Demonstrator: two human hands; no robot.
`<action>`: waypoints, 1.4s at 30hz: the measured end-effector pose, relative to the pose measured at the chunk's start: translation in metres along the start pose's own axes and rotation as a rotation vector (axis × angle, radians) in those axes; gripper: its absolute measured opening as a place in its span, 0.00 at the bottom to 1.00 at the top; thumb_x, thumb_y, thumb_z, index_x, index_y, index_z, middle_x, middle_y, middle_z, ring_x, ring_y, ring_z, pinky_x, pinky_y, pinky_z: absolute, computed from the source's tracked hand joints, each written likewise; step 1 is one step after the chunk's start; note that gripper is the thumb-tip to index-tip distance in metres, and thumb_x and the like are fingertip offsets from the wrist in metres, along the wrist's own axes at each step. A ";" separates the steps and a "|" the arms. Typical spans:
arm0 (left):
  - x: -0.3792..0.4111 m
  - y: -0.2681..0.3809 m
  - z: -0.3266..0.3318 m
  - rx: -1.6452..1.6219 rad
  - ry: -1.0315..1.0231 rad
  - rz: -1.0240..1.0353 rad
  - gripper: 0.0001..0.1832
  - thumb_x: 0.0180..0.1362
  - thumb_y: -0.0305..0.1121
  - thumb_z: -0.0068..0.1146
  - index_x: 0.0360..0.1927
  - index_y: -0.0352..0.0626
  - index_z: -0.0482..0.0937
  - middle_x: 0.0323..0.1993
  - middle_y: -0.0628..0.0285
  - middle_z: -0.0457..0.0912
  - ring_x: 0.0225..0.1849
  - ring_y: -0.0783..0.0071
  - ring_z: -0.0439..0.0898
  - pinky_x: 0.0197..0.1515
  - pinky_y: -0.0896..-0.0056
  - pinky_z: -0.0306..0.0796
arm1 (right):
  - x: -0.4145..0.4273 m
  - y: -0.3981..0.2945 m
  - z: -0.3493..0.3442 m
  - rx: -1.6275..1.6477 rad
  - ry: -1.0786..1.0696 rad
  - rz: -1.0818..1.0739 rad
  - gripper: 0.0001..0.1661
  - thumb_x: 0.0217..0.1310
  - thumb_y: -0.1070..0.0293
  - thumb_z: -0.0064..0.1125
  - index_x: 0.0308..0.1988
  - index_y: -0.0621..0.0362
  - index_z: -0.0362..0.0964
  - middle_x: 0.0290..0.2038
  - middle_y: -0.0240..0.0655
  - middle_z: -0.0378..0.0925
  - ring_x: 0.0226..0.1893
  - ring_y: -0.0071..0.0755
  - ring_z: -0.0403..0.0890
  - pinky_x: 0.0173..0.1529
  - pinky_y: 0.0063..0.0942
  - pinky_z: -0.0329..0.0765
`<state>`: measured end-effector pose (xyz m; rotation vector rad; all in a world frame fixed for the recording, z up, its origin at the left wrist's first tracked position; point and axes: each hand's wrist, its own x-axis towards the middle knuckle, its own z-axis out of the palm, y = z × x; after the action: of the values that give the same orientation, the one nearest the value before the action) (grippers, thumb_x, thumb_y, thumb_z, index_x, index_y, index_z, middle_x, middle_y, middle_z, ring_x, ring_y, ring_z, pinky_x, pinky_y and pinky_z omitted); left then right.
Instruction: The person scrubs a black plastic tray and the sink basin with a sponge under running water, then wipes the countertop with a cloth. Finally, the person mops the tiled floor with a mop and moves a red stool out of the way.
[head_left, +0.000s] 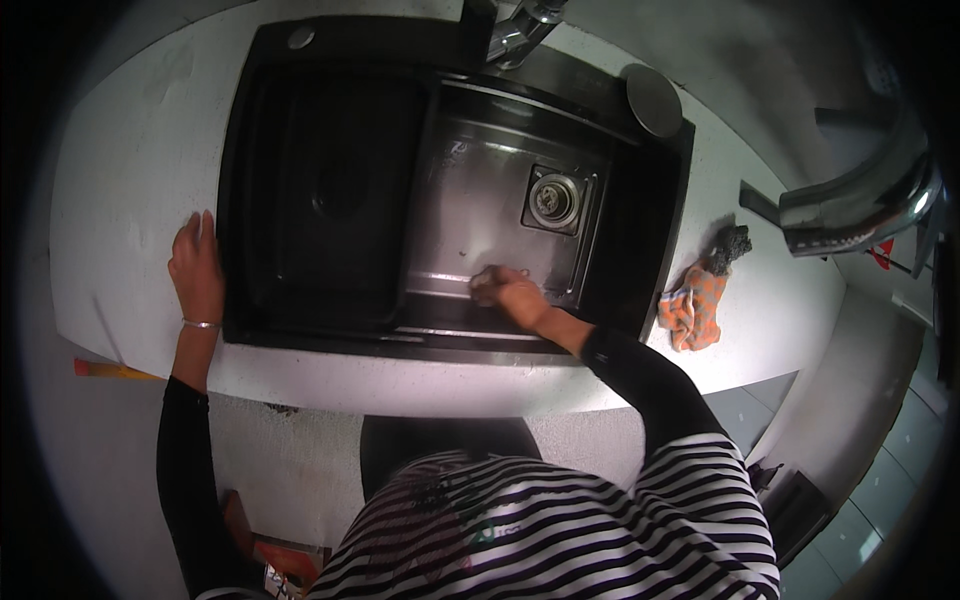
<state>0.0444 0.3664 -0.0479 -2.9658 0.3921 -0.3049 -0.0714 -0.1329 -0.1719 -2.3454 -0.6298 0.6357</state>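
Note:
A dark double-bowl sink (457, 352) is set into a white countertop. My right hand (517, 296) is inside the right bowl near its front wall, closed on a small greyish wad, perhaps a scrubber or cloth, blurred and partly hidden by the fingers. The metal drain (555, 200) lies behind that hand, to its right. My left hand (196, 262) rests flat at the sink's left edge, on the counter, and holds nothing that I can see; a thin bracelet circles its wrist.
On the right counter (780, 322) lie an orange-and-grey patterned cloth (697, 307) and a dark scouring pad (729, 247), touching. A chrome faucet (521, 34) stands behind the sink. A round metal disc (654, 100) sits at its back right corner. A large chrome spout (862, 210) overhangs the far right.

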 end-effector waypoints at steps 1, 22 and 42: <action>-0.004 -0.001 0.000 0.001 0.002 -0.006 0.26 0.58 0.22 0.51 0.62 0.45 0.64 0.55 0.49 0.71 0.55 0.52 0.71 0.48 0.58 0.70 | 0.016 -0.005 -0.005 -0.126 -0.030 -0.051 0.12 0.54 0.68 0.53 0.40 0.45 0.78 0.42 0.39 0.71 0.48 0.45 0.74 0.51 0.37 0.73; 0.000 0.008 -0.010 0.017 -0.001 -0.024 0.27 0.58 0.21 0.51 0.62 0.46 0.64 0.55 0.46 0.71 0.55 0.50 0.71 0.50 0.58 0.70 | 0.078 0.058 -0.040 -0.416 0.295 0.081 0.15 0.54 0.68 0.49 0.43 0.43 0.70 0.41 0.40 0.66 0.42 0.46 0.75 0.39 0.38 0.78; 0.004 0.010 -0.018 -0.085 0.016 -0.005 0.26 0.58 0.19 0.49 0.62 0.43 0.65 0.52 0.42 0.72 0.52 0.44 0.72 0.51 0.55 0.69 | 0.083 0.118 -0.092 0.555 -0.035 0.952 0.13 0.51 0.63 0.57 0.24 0.63 0.76 0.28 0.46 0.79 0.30 0.43 0.82 0.32 0.37 0.77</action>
<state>0.0416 0.3540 -0.0318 -3.0496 0.4102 -0.3203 0.0781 -0.2073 -0.2104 -1.9832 0.6537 1.0776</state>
